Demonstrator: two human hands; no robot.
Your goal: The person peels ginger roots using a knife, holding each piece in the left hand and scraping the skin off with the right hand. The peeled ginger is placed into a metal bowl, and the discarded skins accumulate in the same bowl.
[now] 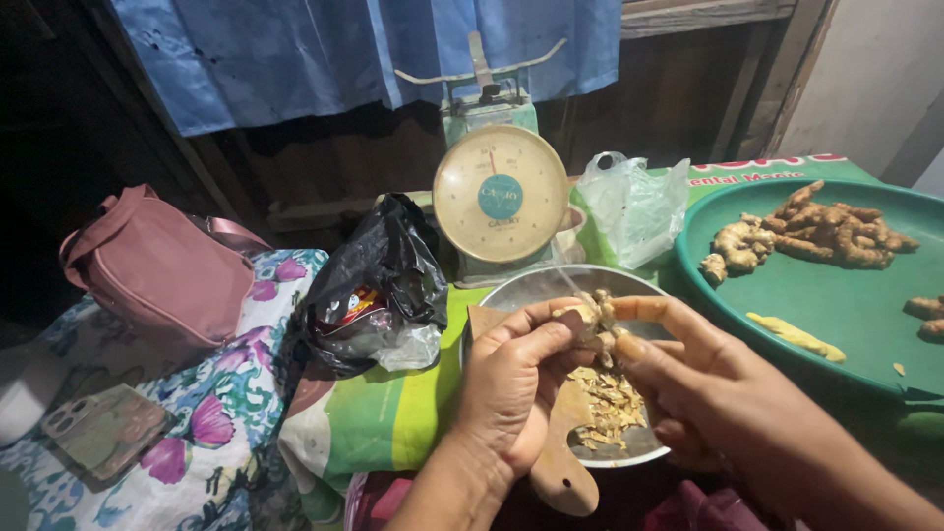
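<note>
We hold the ginger piece (594, 324) between our two hands, directly over the metal bowl (536, 288); the left hand (511, 379) pinches its left end; the right hand (703, 379) grips the right, equally near; its long axis runs roughly upright.

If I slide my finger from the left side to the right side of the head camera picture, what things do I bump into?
Phone → pink handbag → black plastic bag → weighing scale → clear plastic bag → green tray with ginger roots. The hands and metal bowl overlap the middle, so I left them out.
</note>
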